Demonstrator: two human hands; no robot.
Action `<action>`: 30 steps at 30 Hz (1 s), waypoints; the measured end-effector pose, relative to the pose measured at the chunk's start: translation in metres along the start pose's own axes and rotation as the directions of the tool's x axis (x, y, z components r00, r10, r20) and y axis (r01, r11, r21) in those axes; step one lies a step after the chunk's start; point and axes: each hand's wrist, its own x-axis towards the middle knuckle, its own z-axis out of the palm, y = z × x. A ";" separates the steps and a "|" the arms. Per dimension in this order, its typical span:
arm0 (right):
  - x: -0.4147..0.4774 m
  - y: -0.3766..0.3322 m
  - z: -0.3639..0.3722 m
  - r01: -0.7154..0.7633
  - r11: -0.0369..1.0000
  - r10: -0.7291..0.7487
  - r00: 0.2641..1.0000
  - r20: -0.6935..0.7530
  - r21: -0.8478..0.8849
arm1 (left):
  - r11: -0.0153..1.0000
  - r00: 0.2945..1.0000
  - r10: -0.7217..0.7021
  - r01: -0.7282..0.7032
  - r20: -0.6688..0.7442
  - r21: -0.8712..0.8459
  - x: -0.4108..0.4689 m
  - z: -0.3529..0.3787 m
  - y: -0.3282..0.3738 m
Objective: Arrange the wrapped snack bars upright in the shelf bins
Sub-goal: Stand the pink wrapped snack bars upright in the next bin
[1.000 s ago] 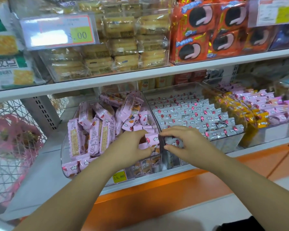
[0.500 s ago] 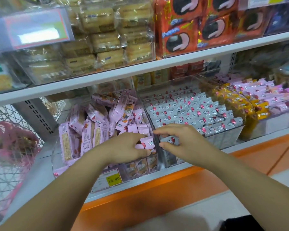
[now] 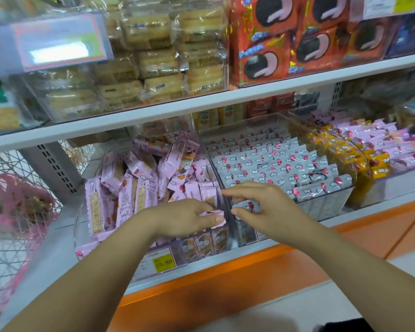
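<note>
Head camera showed the left hand (image 3: 185,219) gripping a pink snack bar (image 3: 213,213), thumb laid along its top edge and fingers curled beneath, at the front right corner of the left bin (image 3: 79,233). A second earlier both hands had pinched that bar together, higher up and right at the wall between the two bins. By this moment the right hand (image 3: 271,207) had let go: its fingers were loosely spread and held nothing, hovering over the front left corner of the right bin (image 3: 326,204), just beside the bar but apart from it. The bar had dropped lower, close above the upright front row (image 3: 204,244).

That suggested the placing was nearly finished for this one bar, with the left hand alone seating it. Whether it stood fully upright could not be told, since the hand hid most of it. Much work seemed to remain: the loose pink bars (image 3: 139,168) behind lay tilted and heaped in the left bin, while the white-wrapped bars (image 3: 273,161) in the right bin already stood in tidy rows.
</note>
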 end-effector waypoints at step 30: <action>0.082 -0.050 0.011 0.109 0.686 0.152 0.945 0.288 -0.720 | 0.981 0.612 -0.040 -0.125 -0.790 -0.147 -0.079 0.026 -0.051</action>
